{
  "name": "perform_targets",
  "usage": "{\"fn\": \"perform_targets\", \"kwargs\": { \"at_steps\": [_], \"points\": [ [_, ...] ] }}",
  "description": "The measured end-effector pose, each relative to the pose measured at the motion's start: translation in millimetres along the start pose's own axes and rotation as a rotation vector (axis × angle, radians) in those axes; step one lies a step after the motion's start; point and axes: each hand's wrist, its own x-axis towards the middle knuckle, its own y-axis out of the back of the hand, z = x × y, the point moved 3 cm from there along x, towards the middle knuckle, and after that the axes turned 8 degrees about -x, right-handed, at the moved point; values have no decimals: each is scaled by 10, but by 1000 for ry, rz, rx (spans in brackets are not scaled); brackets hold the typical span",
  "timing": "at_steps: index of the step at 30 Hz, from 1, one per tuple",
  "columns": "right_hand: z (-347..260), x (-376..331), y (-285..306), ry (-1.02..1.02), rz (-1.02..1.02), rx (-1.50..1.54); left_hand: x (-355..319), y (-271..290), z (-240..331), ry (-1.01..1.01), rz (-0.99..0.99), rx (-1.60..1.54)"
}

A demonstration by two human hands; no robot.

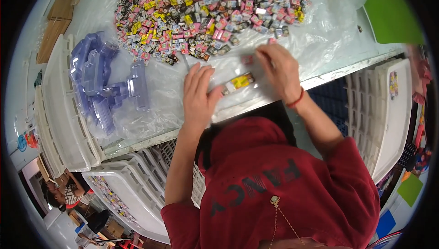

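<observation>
Red hoodie nearest; left hand steadies packet row, right hand adjoining

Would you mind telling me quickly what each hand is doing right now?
Left hand: open, fingers flat on the clear plastic sheet, beside the yellow-labelled packet strip.
Right hand: fingertips pinching a small pink packet.

Left hand lies flat on clear plastic sheet, fingertips touching a row of small packets. Right hand pinches one pink packet just beside it. Large packet heap beyond; clear blister trays to the left.
</observation>
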Motion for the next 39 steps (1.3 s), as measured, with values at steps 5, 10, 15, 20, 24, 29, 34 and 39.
{"fn": "perform_targets", "kwargs": {
  "at_steps": [5,10,15,20,24,29,34,39],
  "points": [
    [171,198,-168,260,-176,-185,381,-174,2,-14,-77,47],
    [131,107,-283,323,-261,-318,654,-429,3,-69,-170,286],
    [152,62,-212,292,-215,-234,654,-427,-33,-40,-158,234],
    [278,131,-121,24,-222,64,755,-270,13,-1,-244,123],
    [566,211,-73,-291,-391,425,760,-229,-62,68,-319,25],
    [534,158,-119,-420,-562,762,718,-383,-206,-90,-356,10],
    [342,125,-228,142,-325,93,709,-416,-101,-240,-264,121],
    [296,107,-235,306,-182,-86,589,-372,-67,-315,-266,216]
  ]
}}
